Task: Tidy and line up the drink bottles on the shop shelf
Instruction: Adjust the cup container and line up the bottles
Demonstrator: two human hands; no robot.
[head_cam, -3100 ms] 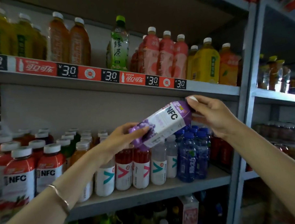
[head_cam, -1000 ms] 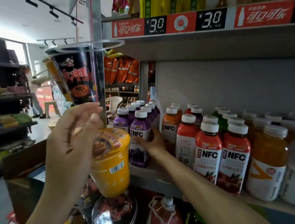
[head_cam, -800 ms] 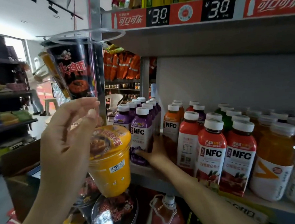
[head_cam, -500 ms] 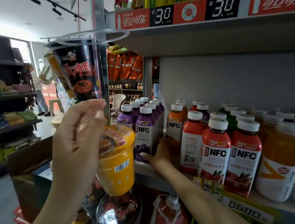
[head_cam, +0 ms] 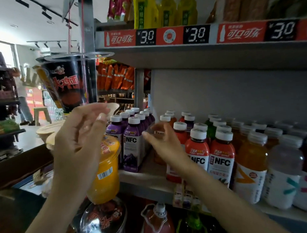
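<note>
Right hand (head_cam: 161, 142) blurred, fingers apart, holding nothing, between purple bottle (head_cam: 132, 152) and red bottles (head_cam: 197, 149) on shelf (head_cam: 145, 178). Left hand (head_cam: 80, 144) raised near left, fingers loose, empty.

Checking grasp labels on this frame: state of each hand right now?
Left hand: cannot tell; fingers curved and blurred, nothing plainly held.
Right hand: open, holding nothing, near the purple NFC bottle.
</note>
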